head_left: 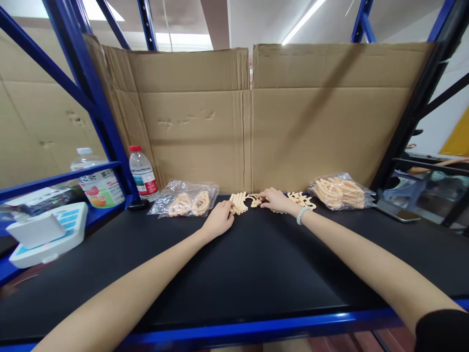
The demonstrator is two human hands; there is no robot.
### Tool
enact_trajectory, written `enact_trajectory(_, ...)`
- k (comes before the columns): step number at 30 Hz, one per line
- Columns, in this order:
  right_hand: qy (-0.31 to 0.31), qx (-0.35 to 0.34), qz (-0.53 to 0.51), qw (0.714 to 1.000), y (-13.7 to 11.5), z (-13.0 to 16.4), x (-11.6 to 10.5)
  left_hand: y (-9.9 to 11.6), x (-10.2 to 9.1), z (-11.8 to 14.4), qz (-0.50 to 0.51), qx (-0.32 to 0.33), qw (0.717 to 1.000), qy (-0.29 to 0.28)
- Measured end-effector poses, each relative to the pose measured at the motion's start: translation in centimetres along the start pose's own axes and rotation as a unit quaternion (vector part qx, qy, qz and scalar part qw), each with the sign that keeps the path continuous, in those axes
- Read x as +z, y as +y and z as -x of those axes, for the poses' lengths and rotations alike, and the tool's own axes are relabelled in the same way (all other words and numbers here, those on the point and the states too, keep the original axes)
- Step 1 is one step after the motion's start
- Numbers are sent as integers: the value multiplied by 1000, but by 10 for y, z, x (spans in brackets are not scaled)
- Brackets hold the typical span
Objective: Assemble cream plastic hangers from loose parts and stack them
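Note:
A row of pale, curved wooden-looking pieces lies at the back of the black table. My left hand is at its left end, with thumb and forefinger closed around the edge of the row. Right of it, a pale curved piece is pinched at its right side by the fingertips of my right hand, which wears a light beaded bracelet. More pale scalloped pieces lie beyond my right wrist, partly hidden by it. Exactly how many pieces my fingers touch is too small to make out.
Clear plastic bags of pale pieces lie at left and right. A red-capped bottle, a larger bottle and a white device stand left. A phone lies right. Cardboard walls the back.

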State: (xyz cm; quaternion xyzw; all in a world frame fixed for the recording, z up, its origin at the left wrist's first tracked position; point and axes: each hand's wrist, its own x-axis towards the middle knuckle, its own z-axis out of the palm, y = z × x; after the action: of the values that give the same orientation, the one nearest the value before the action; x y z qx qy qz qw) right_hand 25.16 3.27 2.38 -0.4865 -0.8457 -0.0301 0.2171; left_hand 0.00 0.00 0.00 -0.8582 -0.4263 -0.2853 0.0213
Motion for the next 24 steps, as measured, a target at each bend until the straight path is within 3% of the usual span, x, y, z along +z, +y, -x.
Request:
enact_trajectory(7, 13, 17, -62, 998, 4, -7, 6, 0, 1, 0, 6, -1, 1000, 6)
enact_trajectory(13, 101, 57, -196, 974, 3, -6, 0, -6, 5, -2, 15, -3, 1000, 0)
enact_trajectory(17, 145, 86, -309, 936, -6, 11, -7, -10, 7, -4, 22, -5, 1000, -8)
enact_trajectory(21, 129, 89, -414, 897, -26, 48, -17, -11, 7, -4, 29, -6, 1000, -8)
enact_trajectory(24, 101, 122, -564, 810, -41, 74, -26, -7, 5, -3, 35, -6, 999, 5)
